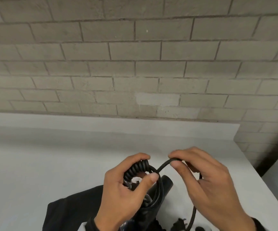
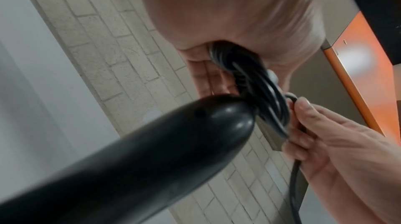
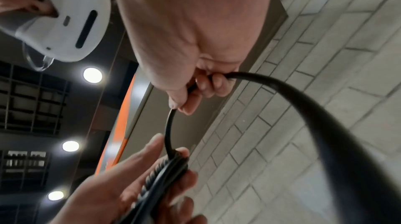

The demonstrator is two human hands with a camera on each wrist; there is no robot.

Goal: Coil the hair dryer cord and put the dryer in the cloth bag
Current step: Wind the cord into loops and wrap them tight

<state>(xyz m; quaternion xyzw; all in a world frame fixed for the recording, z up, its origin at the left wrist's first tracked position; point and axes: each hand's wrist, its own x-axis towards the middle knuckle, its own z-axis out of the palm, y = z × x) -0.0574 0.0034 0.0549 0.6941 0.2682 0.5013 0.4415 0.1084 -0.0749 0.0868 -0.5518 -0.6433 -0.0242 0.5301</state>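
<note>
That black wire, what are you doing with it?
It is a hair dryer's cord being wound up. The left hand grips the loops already gathered, the right hand pinches the loose stretch to bring round next. The dryer hangs below, above the black cloth bag on the table.

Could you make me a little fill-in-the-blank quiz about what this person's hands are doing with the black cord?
1. The left hand holds the coiled loops of the black ____.
2. The right hand pinches a straight stretch of cord between thumb and ____.
3. Behind the white table stands a wall of grey ____.

Missing words: cord; fingers; bricks
</note>
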